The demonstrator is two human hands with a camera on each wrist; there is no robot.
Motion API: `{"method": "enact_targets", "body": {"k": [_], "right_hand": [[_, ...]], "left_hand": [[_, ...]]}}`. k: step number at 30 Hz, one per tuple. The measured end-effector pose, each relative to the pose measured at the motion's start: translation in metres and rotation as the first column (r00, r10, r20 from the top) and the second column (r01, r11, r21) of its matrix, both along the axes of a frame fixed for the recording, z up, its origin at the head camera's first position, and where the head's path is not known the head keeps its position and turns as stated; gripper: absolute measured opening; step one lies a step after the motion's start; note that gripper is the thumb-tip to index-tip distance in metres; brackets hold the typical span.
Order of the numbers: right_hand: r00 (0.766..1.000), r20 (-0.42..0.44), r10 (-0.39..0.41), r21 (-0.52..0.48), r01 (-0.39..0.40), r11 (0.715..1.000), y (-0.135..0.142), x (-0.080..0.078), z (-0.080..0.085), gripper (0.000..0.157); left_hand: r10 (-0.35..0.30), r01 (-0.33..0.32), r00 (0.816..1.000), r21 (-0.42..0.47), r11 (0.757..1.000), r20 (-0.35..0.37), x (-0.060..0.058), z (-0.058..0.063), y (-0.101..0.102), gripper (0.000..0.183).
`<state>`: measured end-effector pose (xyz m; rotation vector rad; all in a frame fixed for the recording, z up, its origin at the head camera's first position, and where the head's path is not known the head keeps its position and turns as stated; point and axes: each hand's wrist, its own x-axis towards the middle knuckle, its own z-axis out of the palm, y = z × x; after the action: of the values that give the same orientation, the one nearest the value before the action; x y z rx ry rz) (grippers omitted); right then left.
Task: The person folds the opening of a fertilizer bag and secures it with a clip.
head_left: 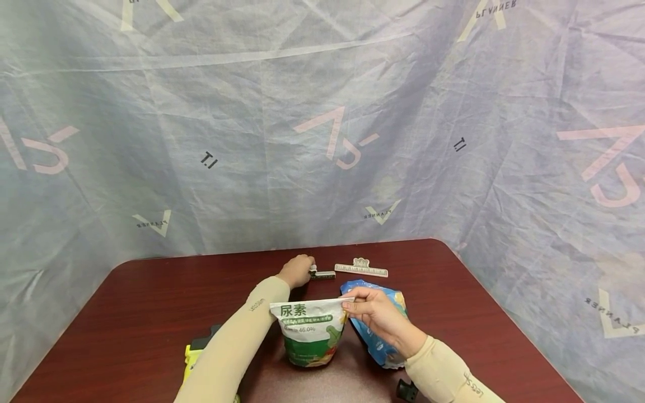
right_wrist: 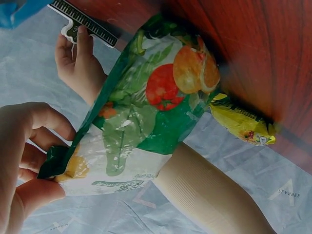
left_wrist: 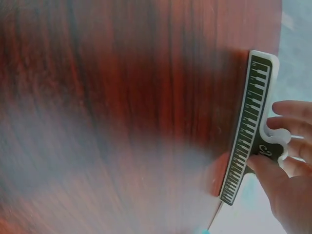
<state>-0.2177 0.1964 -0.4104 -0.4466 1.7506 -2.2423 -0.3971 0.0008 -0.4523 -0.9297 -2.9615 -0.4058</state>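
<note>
My left hand (head_left: 296, 271) reaches to the back of the table and pinches the handle of a black-and-white bag clip (left_wrist: 246, 129) with a piano-key pattern. In the left wrist view the thumb lies on the handle's near side, with the fingers behind it. My right hand (head_left: 379, 315) grips the top right corner of a green-and-white fertilizer bag (head_left: 306, 346) between thumb and fingers. The bag stands upright, its front facing me, with vegetables printed on its side. The right wrist view shows its top edge (right_wrist: 92, 109) folded at the gripped corner.
A second, pale bag clip (head_left: 361, 271) lies at the back right. Beneath my right hand rests a blue bag (head_left: 375, 344). A yellow bag (right_wrist: 242, 121) is partly hidden by my left arm in the head view. Near the front right sits a small black object (head_left: 406, 390).
</note>
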Motion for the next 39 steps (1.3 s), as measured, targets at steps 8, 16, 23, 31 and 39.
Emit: {"method": "enact_targets", "body": {"k": [8,16,23,31,39], "right_hand": [[1.0,0.01,0.001,-0.002,-0.001,1.0,-0.003,-0.001,-0.001,0.026],[1.0,0.012,0.009,0.0,-0.009,1.0,-0.003,-0.002,-0.005,0.026],[1.0,0.007,0.005,0.006,-0.005,1.0,-0.001,-0.001,-0.003,0.026],[1.0,-0.004,0.012,0.009,-0.012,1.0,0.001,-0.002,-0.003,0.028],[1.0,-0.014,0.019,0.014,-0.019,1.0,0.001,0.0,-0.002,0.026]], "left_hand": [[-0.015,0.014,0.999,0.031,0.999,0.031,0.005,0.007,-0.003,0.019],[-0.031,0.029,0.999,0.066,0.997,0.026,0.009,0.014,-0.008,0.019],[-0.065,0.057,0.996,0.104,0.993,0.068,0.018,0.041,-0.016,0.022],[-0.089,0.079,0.989,0.085,0.993,0.119,0.032,0.076,-0.025,0.022],[-0.09,0.088,0.991,0.019,0.996,0.098,0.038,0.092,-0.028,0.023]]}}
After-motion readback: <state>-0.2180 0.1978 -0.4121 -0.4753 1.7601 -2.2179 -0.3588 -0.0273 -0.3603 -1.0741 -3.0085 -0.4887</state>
